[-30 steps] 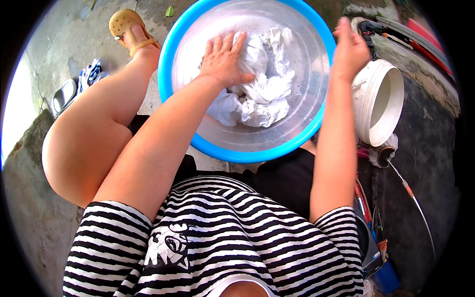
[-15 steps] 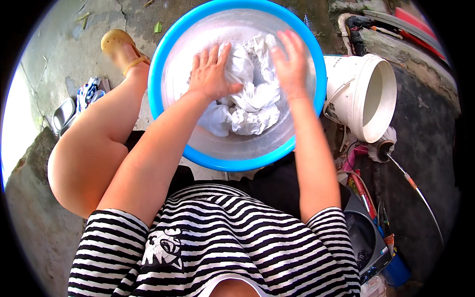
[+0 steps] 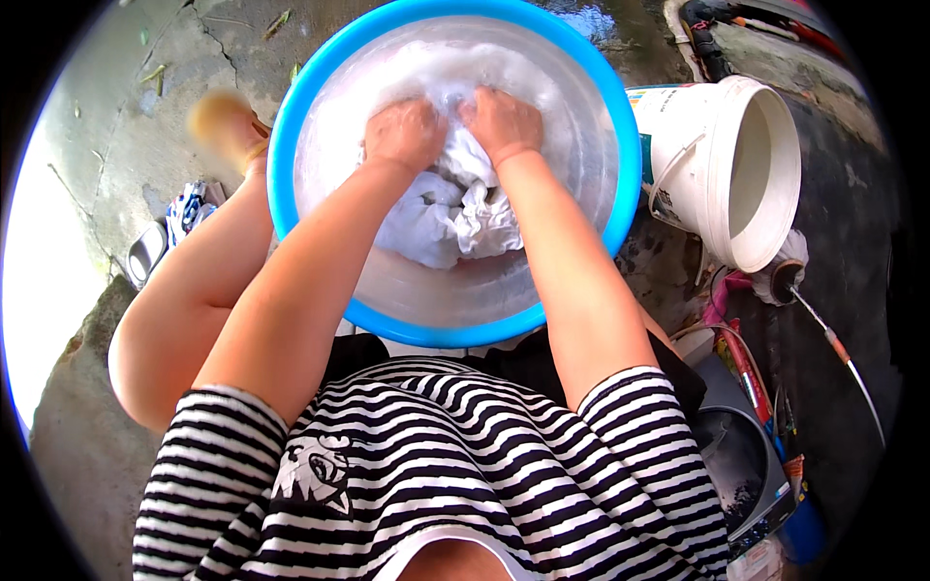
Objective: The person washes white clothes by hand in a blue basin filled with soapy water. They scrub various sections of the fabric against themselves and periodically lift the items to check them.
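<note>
Between my legs stands a wide basin (image 3: 283, 145) with a bright blue rim and a pale, see-through inside. Wet white cloth (image 3: 421, 225) lies bunched in it, with suds (image 3: 426, 68) towards the far side. My left hand (image 3: 405, 131) is closed on the cloth left of the middle. Close beside it, my right hand (image 3: 502, 121) is curled round the same cloth, knuckles up. Both hands' fingertips are hidden in the cloth and suds.
Right of the basin a white bucket (image 3: 712, 174) lies on its side, mouth facing right. A long-handled brush (image 3: 780, 276) and a dark grey tub (image 3: 731, 455) are nearer me. At left, a grey slipper (image 3: 146, 252) and blue-white cloth (image 3: 187, 211) lie on the concrete.
My left hand, flat and spread before, has closed on the cloth. My right hand has come down from the right side and curled in next to it. The cloth is gathered more tightly.
</note>
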Action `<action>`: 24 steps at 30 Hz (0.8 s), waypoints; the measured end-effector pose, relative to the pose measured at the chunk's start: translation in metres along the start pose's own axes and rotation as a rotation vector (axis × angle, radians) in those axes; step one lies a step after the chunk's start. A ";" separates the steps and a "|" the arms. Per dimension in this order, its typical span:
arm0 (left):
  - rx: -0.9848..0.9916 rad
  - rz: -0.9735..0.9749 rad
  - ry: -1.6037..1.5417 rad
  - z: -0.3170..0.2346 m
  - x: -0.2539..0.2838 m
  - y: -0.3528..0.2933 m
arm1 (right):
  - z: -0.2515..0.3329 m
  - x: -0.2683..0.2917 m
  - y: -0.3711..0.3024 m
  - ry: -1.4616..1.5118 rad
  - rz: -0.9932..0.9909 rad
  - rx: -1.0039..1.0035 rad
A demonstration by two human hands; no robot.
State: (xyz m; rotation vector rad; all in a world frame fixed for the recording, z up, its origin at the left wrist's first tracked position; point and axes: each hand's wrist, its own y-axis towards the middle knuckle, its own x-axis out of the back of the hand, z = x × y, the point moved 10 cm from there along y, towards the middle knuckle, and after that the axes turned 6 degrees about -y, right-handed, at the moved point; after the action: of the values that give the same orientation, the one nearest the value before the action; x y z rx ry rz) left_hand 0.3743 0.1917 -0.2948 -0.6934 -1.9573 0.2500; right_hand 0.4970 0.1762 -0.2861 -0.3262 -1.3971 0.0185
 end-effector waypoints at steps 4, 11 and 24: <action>0.230 0.095 -0.321 0.016 0.016 0.020 | 0.007 0.022 0.014 0.095 0.190 -0.102; -0.310 -0.333 0.008 -0.048 0.047 -0.113 | 0.025 0.079 -0.129 0.233 -0.259 0.332; -0.110 0.071 0.101 -0.017 0.000 -0.004 | -0.007 -0.009 -0.038 0.087 0.325 0.012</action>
State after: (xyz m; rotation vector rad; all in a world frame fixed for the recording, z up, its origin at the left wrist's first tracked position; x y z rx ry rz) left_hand 0.3877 0.1865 -0.2848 -0.8321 -1.8628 0.1486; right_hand 0.4955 0.1362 -0.2871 -0.5349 -1.2460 0.2766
